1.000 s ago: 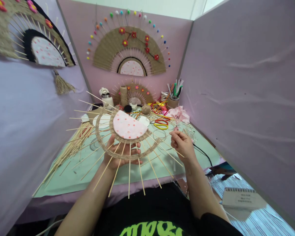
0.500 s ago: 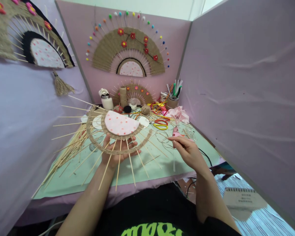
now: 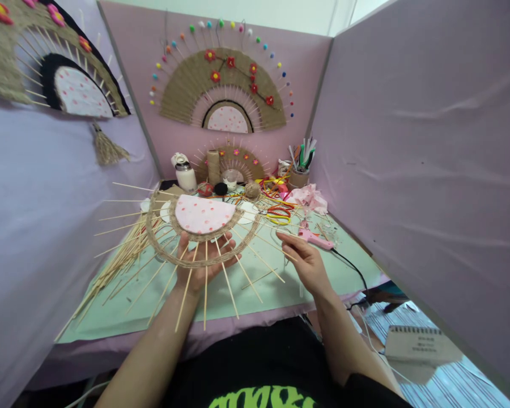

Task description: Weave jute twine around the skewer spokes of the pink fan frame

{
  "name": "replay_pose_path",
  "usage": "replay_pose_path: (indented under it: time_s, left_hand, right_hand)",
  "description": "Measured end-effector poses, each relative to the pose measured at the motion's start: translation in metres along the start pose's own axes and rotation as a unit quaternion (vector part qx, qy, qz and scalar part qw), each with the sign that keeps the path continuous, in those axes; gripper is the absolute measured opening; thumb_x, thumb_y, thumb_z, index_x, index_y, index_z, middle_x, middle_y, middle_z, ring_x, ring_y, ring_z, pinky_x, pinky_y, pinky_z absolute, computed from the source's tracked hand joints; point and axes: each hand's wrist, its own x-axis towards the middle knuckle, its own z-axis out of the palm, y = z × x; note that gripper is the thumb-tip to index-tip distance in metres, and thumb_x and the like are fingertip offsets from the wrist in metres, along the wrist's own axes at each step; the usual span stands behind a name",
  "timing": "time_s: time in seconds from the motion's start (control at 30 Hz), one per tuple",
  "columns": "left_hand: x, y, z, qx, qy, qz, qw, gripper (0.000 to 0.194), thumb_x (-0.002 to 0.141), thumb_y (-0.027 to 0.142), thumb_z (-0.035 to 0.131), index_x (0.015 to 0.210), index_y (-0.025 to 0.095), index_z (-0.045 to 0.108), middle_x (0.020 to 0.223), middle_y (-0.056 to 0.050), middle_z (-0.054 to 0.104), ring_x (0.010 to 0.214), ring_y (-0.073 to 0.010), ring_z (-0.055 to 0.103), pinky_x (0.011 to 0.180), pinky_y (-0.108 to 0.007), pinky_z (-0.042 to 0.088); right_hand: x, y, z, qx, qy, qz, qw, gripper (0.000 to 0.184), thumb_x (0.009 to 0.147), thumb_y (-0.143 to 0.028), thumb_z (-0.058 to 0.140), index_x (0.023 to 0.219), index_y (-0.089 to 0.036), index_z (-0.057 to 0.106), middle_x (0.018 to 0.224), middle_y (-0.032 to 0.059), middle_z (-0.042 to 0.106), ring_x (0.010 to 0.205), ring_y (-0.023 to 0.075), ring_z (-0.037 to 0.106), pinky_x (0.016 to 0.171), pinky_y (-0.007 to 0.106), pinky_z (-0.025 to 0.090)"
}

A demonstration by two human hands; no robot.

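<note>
My left hand (image 3: 206, 266) holds a half-finished fan from below, fingers spread behind it. The fan has a half-round white centre with pink dots (image 3: 204, 214), thin wooden sticks (image 3: 206, 306) fanning outward, and a woven twine band (image 3: 195, 263) curving through them. My right hand (image 3: 304, 258) is beside the fan's right-hand sticks, thumb and fingers closed together. A thin length of twine (image 3: 285, 259) hangs by those fingers; its exact grip is partly hidden.
A pink glue gun (image 3: 318, 240) lies behind my right hand, its black cord running off the table's right edge. Scissors (image 3: 280, 213) rest farther back. Loose sticks (image 3: 119, 252) are heaped at left. Behind stand a white jar (image 3: 186, 177), a twine spool (image 3: 213, 166) and a tool-filled pot (image 3: 298, 179).
The fan has shifted left and its centre's straight edge has become more level. My right hand first dropped slightly outward, then came back left toward the sticks. The glue gun is now uncovered.
</note>
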Motion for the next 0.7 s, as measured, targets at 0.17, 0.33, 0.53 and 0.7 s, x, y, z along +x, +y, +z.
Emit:
replay_pose_path:
  time_s: [0.17,0.33,0.53,0.7]
  left_hand:
    - [0.0,-0.007,0.001,-0.011,-0.025,-0.033,0.999,0.067,0.081,0.064,0.044,0.122,0.013,0.055,0.113,-0.016,0.063,0.103,-0.0306,0.061,0.092,-0.052,0.046]
    - [-0.001,-0.008,0.001,-0.014,-0.043,-0.036,0.998,0.066,0.08,0.061,0.047,0.125,0.013,0.052,0.114,-0.015,0.062,0.104,-0.0306,0.06,0.093,-0.052,0.046]
    - [-0.001,-0.003,-0.002,-0.012,-0.053,-0.009,0.998,0.062,0.078,0.058,0.052,0.122,0.014,0.051,0.114,-0.014,0.062,0.105,-0.0268,0.06,0.096,-0.046,0.047]
    - [-0.001,-0.002,-0.001,-0.002,-0.038,-0.001,0.999,0.062,0.077,0.057,0.052,0.122,0.013,0.05,0.112,-0.013,0.062,0.103,-0.027,0.06,0.094,-0.047,0.049]
  right_hand:
    - [0.004,-0.005,0.024,-0.007,-0.016,-0.023,1.0,0.027,0.081,-0.033,0.065,0.107,-0.029,0.072,0.092,0.0047,0.067,0.086,0.0192,0.056,0.081,0.032,0.046]
    - [0.001,-0.008,0.028,-0.013,-0.055,-0.03,0.998,0.028,0.082,-0.034,0.064,0.108,-0.027,0.072,0.085,0.0041,0.059,0.077,0.0169,0.053,0.072,0.029,0.045]
    - [-0.007,-0.008,0.021,0.031,-0.073,0.022,0.997,0.03,0.082,-0.036,0.065,0.111,-0.029,0.071,0.088,0.003,0.059,0.079,0.0149,0.055,0.073,0.027,0.047]
    - [-0.007,-0.003,0.016,0.082,-0.066,0.085,0.991,0.03,0.077,-0.036,0.069,0.106,-0.029,0.073,0.09,0.0021,0.065,0.078,0.0146,0.058,0.07,0.026,0.048]
